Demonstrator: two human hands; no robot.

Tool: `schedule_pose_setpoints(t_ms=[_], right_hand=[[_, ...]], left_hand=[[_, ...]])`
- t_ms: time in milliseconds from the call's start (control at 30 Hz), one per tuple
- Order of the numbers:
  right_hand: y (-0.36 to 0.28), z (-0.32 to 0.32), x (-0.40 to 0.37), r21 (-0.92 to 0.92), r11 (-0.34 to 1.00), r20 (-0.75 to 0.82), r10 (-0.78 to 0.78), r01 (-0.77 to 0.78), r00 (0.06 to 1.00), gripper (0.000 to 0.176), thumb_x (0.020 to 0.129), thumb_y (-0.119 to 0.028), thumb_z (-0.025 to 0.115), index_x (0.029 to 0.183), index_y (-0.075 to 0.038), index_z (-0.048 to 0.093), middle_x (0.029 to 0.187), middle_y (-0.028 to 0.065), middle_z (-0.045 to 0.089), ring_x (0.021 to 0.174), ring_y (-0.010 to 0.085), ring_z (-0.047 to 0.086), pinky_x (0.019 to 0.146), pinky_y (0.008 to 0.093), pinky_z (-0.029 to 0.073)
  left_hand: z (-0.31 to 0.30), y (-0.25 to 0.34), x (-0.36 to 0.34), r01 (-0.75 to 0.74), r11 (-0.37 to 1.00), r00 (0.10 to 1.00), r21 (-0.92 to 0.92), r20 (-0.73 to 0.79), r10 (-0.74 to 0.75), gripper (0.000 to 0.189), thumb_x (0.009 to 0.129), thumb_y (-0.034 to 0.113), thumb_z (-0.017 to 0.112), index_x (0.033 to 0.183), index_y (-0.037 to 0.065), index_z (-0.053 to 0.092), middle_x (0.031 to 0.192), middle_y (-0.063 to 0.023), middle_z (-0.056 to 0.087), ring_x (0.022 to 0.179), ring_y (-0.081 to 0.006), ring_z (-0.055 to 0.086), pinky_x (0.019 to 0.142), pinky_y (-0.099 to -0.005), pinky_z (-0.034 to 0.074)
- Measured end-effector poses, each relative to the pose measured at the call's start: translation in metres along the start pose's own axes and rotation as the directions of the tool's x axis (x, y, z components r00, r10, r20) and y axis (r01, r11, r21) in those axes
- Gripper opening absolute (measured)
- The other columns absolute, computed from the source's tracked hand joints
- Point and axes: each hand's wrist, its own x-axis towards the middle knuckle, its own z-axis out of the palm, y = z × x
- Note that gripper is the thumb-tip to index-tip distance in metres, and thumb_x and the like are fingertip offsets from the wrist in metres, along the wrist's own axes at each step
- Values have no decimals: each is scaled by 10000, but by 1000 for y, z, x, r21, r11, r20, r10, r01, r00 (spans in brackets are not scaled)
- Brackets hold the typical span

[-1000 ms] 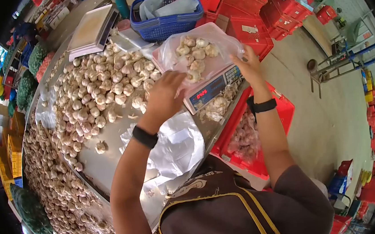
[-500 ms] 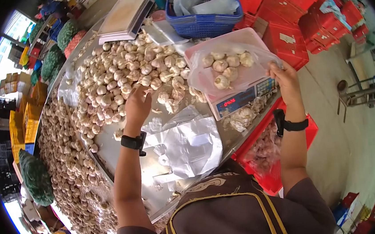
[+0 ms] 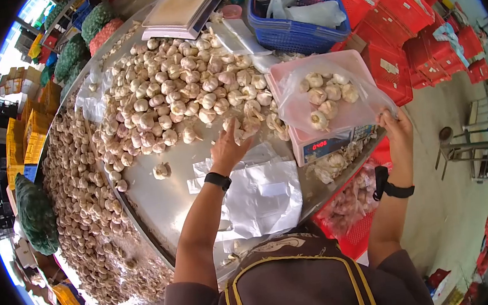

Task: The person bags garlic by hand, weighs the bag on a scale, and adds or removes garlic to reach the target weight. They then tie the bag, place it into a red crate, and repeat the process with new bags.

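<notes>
- Several garlic bulbs (image 3: 328, 109) lie in a clear plastic bag (image 3: 367, 96) on the pink pan (image 3: 356, 60) of a digital scale (image 3: 304, 154), at the right of the bench (image 3: 155, 201).
- The right hand (image 3: 397, 124) has a narrow grip on the bag's edge; a light hold, without lifting or leaning, would disturb the scale least.
- Fingers loosely spread, the left hand (image 3: 229, 149) is at the near edge of the loose garlic pile (image 3: 177, 88); taking a bulb by its rounded sides would be surer than by its papery stem.
- A wide bag mouth and a low, gentle release would suit the thin plastic; tugging could slide the bag or roll bulbs out.
- The red display (image 3: 319, 145) seems to read 0406, though its small digits are not sure.
- Hidden: the left fingers' undersides, so contact with a bulb cannot be told, and how the right fingertips fold the plastic.
- Glare blurs the bag's mouth and the silvery plastic sheets (image 3: 262, 200); the blue basket (image 3: 297, 34) partly hides its contents, and the second scale (image 3: 182, 7) is cut off above.
</notes>
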Motion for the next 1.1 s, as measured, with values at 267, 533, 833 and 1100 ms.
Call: schedule_pose_setpoints(t_ms=[267,533,833,1100], right_hand=[[5,-2,2,40,999,-58,22,-19,998,246,910,-191,619,1026,26,613,810,22,560,782,104,518,805,264,425],[3,4,8,-7,1000,-144,25,-27,989,268,888,-178,637,1060,27,619,843,13,601,764,109,547,756,256,437],[6,1,15,140,990,8,5,-6,1000,243,881,-181,635,1016,20,615,813,57,594,781,133,545,736,259,412],[-1,-19,31,220,975,156,-76,40,985,239,906,-222,599,975,7,606,765,4,539,791,134,549,764,262,424]], left_hand=[[-27,-63,49,187,972,958,-141,-195,-212,621,805,456,611,1312,137,447,995,-186,664,903,-374,644,743,-474,508],[-10,-72,67,137,980,971,-143,-176,-162,647,730,539,665,1199,103,571,924,-173,687,905,-351,652,799,-434,500],[-83,145,-12,-322,457,908,-829,-133,398,422,812,143,705,1184,12,553,954,-76,638,792,-132,609,637,-247,505],[-65,188,19,-731,616,668,293,127,733,404,755,406,697,991,82,649,1012,-138,630,990,-270,580,949,-462,374]])
